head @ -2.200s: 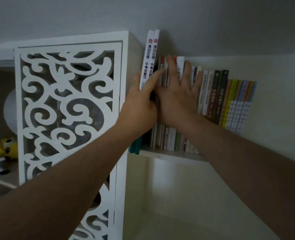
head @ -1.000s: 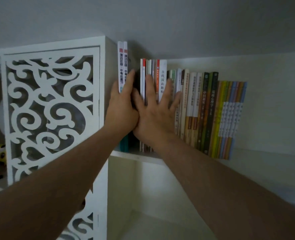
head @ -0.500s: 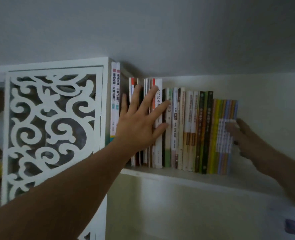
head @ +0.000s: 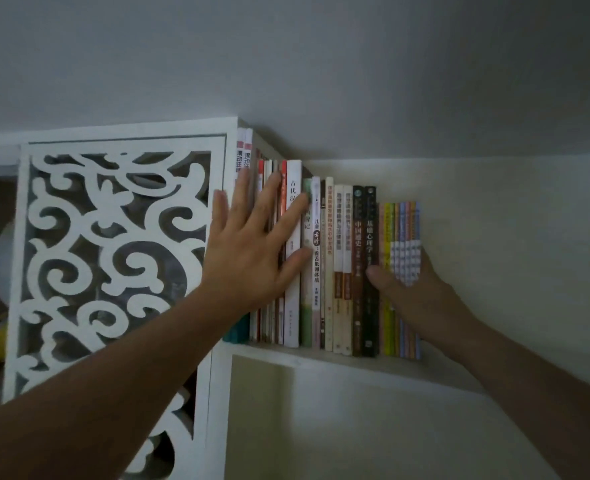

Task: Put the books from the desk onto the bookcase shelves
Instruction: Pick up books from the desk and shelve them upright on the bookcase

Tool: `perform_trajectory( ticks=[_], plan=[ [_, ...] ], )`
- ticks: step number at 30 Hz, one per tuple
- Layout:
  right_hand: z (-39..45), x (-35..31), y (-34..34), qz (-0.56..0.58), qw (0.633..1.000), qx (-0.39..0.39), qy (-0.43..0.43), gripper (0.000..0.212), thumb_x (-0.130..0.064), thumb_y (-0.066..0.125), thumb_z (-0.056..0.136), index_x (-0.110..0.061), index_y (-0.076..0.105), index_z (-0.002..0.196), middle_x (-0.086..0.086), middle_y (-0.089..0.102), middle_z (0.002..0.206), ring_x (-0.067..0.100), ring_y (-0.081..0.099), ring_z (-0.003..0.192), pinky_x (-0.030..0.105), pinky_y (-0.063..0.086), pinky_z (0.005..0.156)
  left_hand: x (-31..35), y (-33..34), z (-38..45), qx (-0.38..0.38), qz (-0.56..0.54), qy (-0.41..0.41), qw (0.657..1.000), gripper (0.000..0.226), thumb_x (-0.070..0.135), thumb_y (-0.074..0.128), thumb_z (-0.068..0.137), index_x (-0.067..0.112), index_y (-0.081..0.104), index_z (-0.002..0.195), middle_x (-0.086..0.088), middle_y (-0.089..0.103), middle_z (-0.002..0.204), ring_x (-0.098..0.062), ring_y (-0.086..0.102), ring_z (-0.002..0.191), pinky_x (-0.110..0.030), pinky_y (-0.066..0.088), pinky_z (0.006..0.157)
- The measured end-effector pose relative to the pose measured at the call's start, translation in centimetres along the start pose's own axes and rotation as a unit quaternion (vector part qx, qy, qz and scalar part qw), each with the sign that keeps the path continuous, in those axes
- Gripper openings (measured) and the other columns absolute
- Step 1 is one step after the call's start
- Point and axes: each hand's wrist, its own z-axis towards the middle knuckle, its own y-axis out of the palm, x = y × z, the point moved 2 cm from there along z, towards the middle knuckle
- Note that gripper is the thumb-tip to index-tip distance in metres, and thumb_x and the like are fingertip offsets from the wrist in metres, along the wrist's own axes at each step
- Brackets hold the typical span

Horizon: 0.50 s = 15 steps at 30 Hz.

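Since half a second ago the right hand [head: 421, 292] has closed in on the row of books [head: 342, 265], thumb and fingers now curled round its right end, while the left hand [head: 252, 258] presses splayed, straight fingers flat on the left spines, the row standing upright on the white shelf [head: 373, 367] with bare shelf and wall open to its right.

Dim, grey, low-contrast indoor light, soft shadows under the shelf [head: 356, 363], slight blur and wide-angle bending at edges.
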Motion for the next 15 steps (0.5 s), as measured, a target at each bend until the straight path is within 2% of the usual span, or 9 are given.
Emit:
perform_trajectory(
  ticks=[3,5,7,8,10,13,15],
  plan=[
    [-0.1,-0.1,-0.1,-0.035,0.999,-0.011,-0.004,0.088,-0.083,0.058,0.076,-0.050,0.029,0.152,-0.032,0.055,0.128,0.005,0.059,0.120,0.037,0.045,0.108,-0.3,1.3,0.1,-0.010,0.023,0.006,1.000,0.074,0.072,0.022,0.103,0.039,0.003,0.167,-0.005,-0.004,0.176,-0.037,-0.014,0.160,-0.068,0.006,0.126],
    [-0.7,-0.9,-0.6,-0.040,0.999,-0.028,0.003,0.092,-0.080,0.059,0.076,-0.050,0.025,0.155,-0.038,0.051,0.124,0.004,0.057,0.122,0.037,0.044,0.111,-0.2,1.2,-0.2,-0.008,0.019,0.016,1.000,0.075,0.072,0.020,0.103,0.037,0.003,0.167,-0.006,-0.003,0.176,-0.038,-0.013,0.160,-0.068,0.007,0.125],
    [-1.1,-1.5,-1.4,-0.042,0.999,-0.003,-0.019,0.100,-0.070,0.068,0.080,-0.049,0.013,0.161,-0.045,0.043,0.129,-0.001,0.054,0.125,0.033,0.039,0.115,-0.3,1.3,-0.2,-0.010,0.020,0.018,1.000,0.077,0.073,0.020,0.103,0.035,0.001,0.168,-0.006,-0.005,0.176,-0.038,-0.015,0.160,-0.068,0.006,0.125],
    [-1.2,-1.8,-1.6,-0.053,0.998,0.031,-0.029,0.112,-0.068,0.074,0.078,-0.046,0.004,0.164,-0.041,0.041,0.142,0.001,0.048,0.132,0.035,0.034,0.119,-0.2,1.3,-0.3,-0.015,0.020,0.019,1.000,0.078,0.073,0.020,0.103,0.034,0.001,0.168,-0.006,-0.005,0.176,-0.038,-0.015,0.160,-0.069,0.007,0.125],
    [-0.9,-2.3,-1.0,-0.074,0.993,0.072,-0.052,0.139,-0.073,0.084,0.066,-0.046,-0.012,0.163,-0.021,0.030,0.166,0.009,0.036,0.149,0.046,0.030,0.125,-0.2,1.1,-0.2,-0.025,0.020,0.017,0.999,0.078,0.073,0.020,0.103,0.033,0.002,0.168,-0.007,-0.005,0.176,-0.039,-0.016,0.160,-0.071,0.007,0.124],
    [-0.2,-2.3,0.8,-0.073,0.992,0.081,-0.062,0.155,-0.073,0.091,0.053,-0.056,-0.024,0.155,-0.014,0.025,0.170,0.014,0.036,0.151,0.057,0.033,0.124,0.5,0.6,-0.1,-0.033,0.011,0.000,0.999,0.074,0.065,0.024,0.106,0.024,0.014,0.168,-0.014,-0.004,0.175,-0.042,-0.014,0.159,-0.071,0.006,0.124],
    [0.0,-2.4,1.4,-0.076,0.991,0.093,-0.065,0.157,-0.072,0.093,0.054,-0.054,-0.026,0.154,-0.013,0.023,0.171,0.015,0.036,0.151,0.057,0.035,0.122,2.4,-0.4,0.7,0.006,-0.040,-0.007,0.999,0.066,0.051,0.029,0.108,0.014,0.028,0.163,-0.019,0.001,0.175,-0.043,-0.010,0.160,-0.067,0.005,0.126]
  ],
)
